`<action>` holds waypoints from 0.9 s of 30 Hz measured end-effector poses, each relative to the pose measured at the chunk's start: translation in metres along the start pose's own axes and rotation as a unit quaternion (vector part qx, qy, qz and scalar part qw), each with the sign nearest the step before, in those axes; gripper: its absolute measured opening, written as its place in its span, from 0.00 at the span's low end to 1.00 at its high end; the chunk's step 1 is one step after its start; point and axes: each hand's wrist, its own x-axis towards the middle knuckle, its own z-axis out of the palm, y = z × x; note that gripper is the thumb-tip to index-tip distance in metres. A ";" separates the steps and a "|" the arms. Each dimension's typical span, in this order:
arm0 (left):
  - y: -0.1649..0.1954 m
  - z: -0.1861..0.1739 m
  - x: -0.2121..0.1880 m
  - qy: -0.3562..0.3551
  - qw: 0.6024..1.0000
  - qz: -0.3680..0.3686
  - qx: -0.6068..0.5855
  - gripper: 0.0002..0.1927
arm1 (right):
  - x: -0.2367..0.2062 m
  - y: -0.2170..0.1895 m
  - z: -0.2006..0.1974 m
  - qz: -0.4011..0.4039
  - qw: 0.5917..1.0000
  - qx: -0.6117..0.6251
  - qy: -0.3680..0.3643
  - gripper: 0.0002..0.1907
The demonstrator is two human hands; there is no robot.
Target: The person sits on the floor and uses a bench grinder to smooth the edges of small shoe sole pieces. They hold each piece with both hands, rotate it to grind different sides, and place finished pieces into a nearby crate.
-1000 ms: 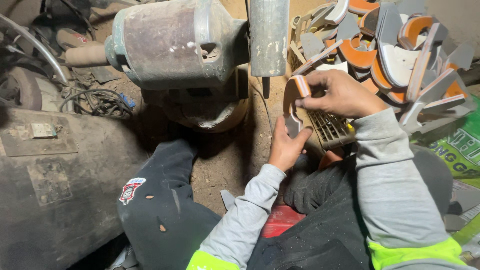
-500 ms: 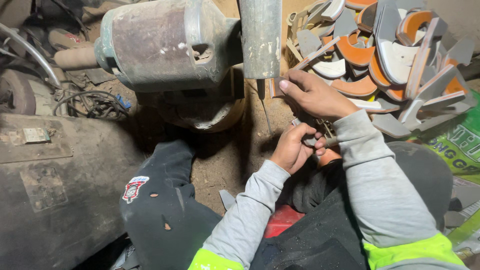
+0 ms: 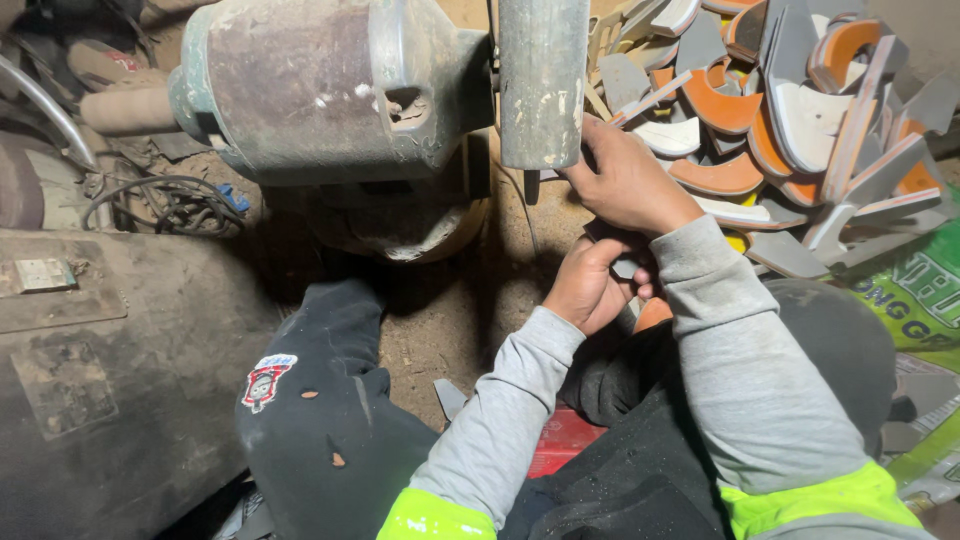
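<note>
You've got two hands in there, left hand point(image 3: 590, 285) and right hand point(image 3: 625, 180), one motor point(image 3: 320, 85), one grinding wheel point(image 3: 543, 80), and a heap of cut pieces point(image 3: 790, 120), too many to count.

Grinding wheel point(image 3: 543, 80) ahead, offcut pile point(image 3: 790, 130) right, bare dirt floor point(image 3: 450, 320) left

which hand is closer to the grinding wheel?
Right. The right hand is up against the wheel; the left hand sits lower, clear of it.
</note>
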 end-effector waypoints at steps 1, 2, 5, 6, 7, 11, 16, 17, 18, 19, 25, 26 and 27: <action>-0.001 -0.002 0.002 0.004 1.000 -0.005 -0.002 0.07 | 0.002 0.001 0.000 -0.007 1.000 -0.005 0.003 0.19; 0.000 -0.004 0.004 0.008 1.000 -0.010 -0.004 0.07 | 0.004 0.002 0.000 -0.014 1.000 -0.010 0.005 0.19; -0.001 -0.011 0.010 -0.005 1.000 -0.010 -0.029 0.08 | 0.008 0.004 0.000 -0.011 0.999 -0.037 0.012 0.17; -0.001 -0.014 0.012 -0.012 0.999 -0.011 -0.035 0.08 | 0.009 0.004 0.000 -0.009 0.999 -0.041 0.014 0.17; -0.001 -0.016 0.013 -0.020 0.999 -0.011 -0.042 0.08 | 0.009 0.004 0.000 -0.006 0.999 -0.045 0.015 0.16; -0.004 -0.018 0.013 -0.008 0.999 -0.020 -0.045 0.09 | 0.008 -0.001 0.000 0.025 0.998 -0.051 0.006 0.16; -0.018 -0.009 -0.002 0.014 0.999 0.024 0.037 0.08 | -0.004 -0.008 -0.010 -0.034 0.997 0.022 -0.071 0.20; -0.021 -0.007 -0.006 0.025 0.995 0.051 0.086 0.07 | -0.007 -0.008 -0.016 -0.049 0.992 0.049 -0.107 0.21; -0.022 -0.005 -0.009 0.044 0.985 0.063 0.154 0.07 | -0.009 -0.008 -0.022 -0.002 0.989 0.046 -0.139 0.21; -0.021 -0.004 -0.010 0.063 0.970 0.074 0.223 0.06 | -0.011 -0.008 -0.030 0.045 0.984 0.042 -0.169 0.21; -0.013 0.008 -0.014 0.025 0.955 0.108 0.274 0.06 | -0.014 -0.009 -0.032 0.140 0.975 0.050 -0.164 0.22; -0.011 0.010 -0.015 0.018 0.967 0.101 0.234 0.05 | -0.013 -0.009 -0.027 0.156 0.975 0.042 -0.155 0.22; -0.009 0.011 -0.015 0.015 0.978 0.086 0.188 0.05 | -0.010 -0.009 -0.020 0.090 0.987 0.055 -0.122 0.21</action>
